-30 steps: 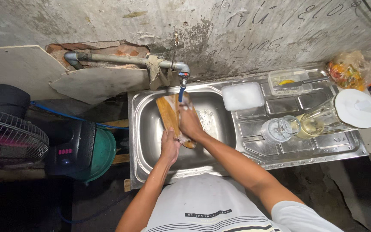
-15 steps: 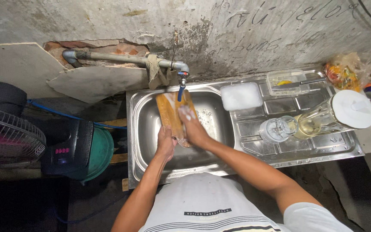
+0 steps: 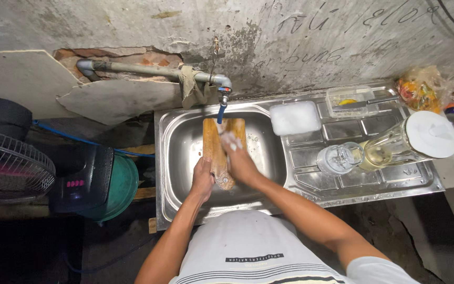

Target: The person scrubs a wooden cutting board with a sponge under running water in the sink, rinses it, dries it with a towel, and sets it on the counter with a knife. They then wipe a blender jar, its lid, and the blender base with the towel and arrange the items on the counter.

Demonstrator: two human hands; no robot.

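A wooden cutting board (image 3: 214, 147) with a handle is held over the steel sink (image 3: 182, 152), just below the blue-tipped tap (image 3: 222, 102). My left hand (image 3: 202, 180) grips the board's left edge near the handle. My right hand (image 3: 239, 158), soapy with white foam, lies flat on the board's face with its fingers stretched toward the tap.
On the drainboard (image 3: 363, 179) lie a foamy white sponge block (image 3: 296, 117), a clear tray (image 3: 351, 100), an upturned glass (image 3: 335, 158) and a glass blender jar with a white lid (image 3: 411, 139). A fan (image 3: 6, 168) and green bucket (image 3: 124, 186) stand to the left.
The board has turned from a leftward tilt to nearly straight under the tap. My right hand slid across its face with foam on the fingers.
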